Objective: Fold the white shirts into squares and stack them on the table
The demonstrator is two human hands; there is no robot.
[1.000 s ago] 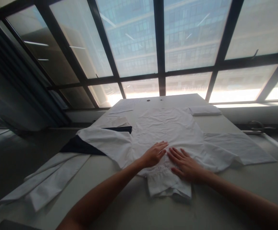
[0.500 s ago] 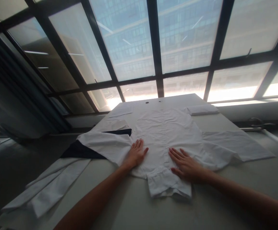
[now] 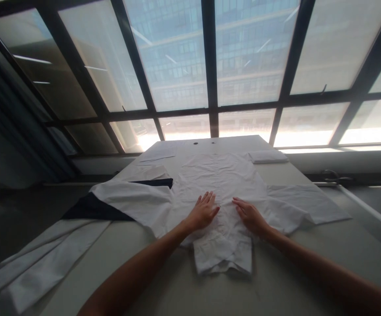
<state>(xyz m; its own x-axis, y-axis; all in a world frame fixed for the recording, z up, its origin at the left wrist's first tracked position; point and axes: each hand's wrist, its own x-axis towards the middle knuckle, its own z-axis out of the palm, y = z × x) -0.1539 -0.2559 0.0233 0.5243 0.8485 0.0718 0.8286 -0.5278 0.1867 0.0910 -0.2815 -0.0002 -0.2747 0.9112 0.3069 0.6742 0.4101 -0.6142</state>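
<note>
A white shirt (image 3: 223, 175) lies spread on the white table (image 3: 295, 263), its collar end towards me and a button placket running down its middle. On the left of the placket, my left hand (image 3: 204, 211) rests over the cloth with its fingers stretched out. My right hand (image 3: 248, 216) is tilted on its edge to the right of the placket, fingers extended and touching or just above the cloth. Neither hand grips anything. The sleeves reach out to both sides, the right one (image 3: 308, 204) lying flat.
Dark navy cloth (image 3: 94, 208) and more white fabric pieces (image 3: 62, 250) lie at the left, hanging near the table edge. A folded white cloth (image 3: 269, 157) sits at the far right, and thin white sheets (image 3: 157, 156) at the far left. Large windows (image 3: 173, 57) stand behind.
My left hand has moved right towards the placket. My right hand has turned more onto its edge. The camera view has shifted slightly; the shirt lies much as before.
</note>
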